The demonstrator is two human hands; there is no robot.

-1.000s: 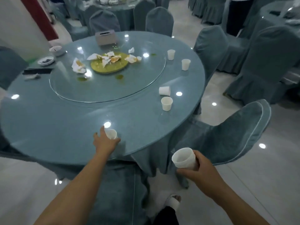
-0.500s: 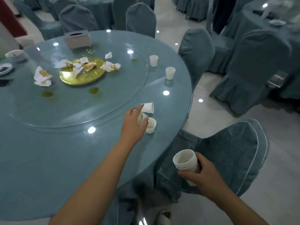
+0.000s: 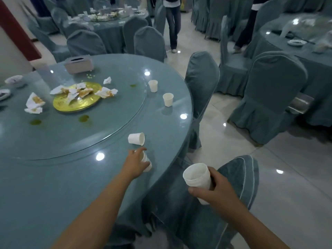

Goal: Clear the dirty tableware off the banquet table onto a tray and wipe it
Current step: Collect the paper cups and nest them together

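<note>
Gripping cups (image 3: pixel 147 164), left hand (image 3: pixel 135 163) has pulled back from tipped cup (image 3: pixel 136 138).

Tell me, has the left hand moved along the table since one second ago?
Yes. The left hand moved across the table toward the cup lying on its side and now grips a white cup just short of it.

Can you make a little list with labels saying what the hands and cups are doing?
left hand: grips a cup on the table
right hand: holds a stack of cups over a chair
tipped cup: on its side, just beyond the left hand
upright cups: two, farther along the table's right side
gold plate: on the turntable, under crumpled napkins
</note>
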